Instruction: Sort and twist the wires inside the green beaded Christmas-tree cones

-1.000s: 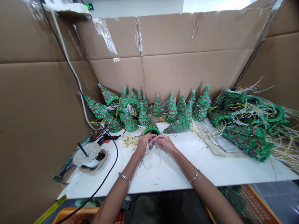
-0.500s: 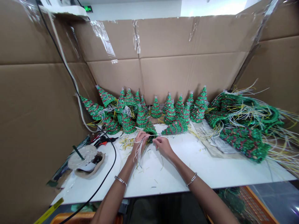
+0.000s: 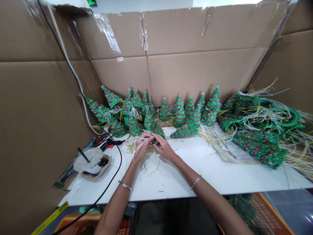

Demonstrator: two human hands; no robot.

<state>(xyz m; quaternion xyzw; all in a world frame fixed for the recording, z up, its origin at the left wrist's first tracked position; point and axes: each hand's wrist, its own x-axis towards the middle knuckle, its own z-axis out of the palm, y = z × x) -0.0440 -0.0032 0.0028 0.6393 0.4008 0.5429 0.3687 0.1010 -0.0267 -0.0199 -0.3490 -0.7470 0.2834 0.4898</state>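
My left hand (image 3: 141, 143) is closed on a bundle of thin white wires (image 3: 138, 150) that fan out toward me over the white table (image 3: 220, 173). My right hand (image 3: 163, 147) pinches the same wires at the base of a small green beaded tree (image 3: 156, 131) lying on its side. Both hands sit close together just in front of the row of small green beaded trees (image 3: 179, 112) standing along the cardboard back wall. Each wrist wears a silver bangle.
A plastic cup with a lid and straw (image 3: 88, 159) sits at the left beside red-handled cutters (image 3: 111, 143) and a black cable (image 3: 107, 187). Flat green beaded pieces with loose wires (image 3: 259, 145) pile at the right. Cardboard walls (image 3: 190, 68) surround the table. Wire offcuts litter the table.
Both hands moved a little left and farther away, toward the fallen tree. The white wire bundle shifted from between the hands to my left hand's side.
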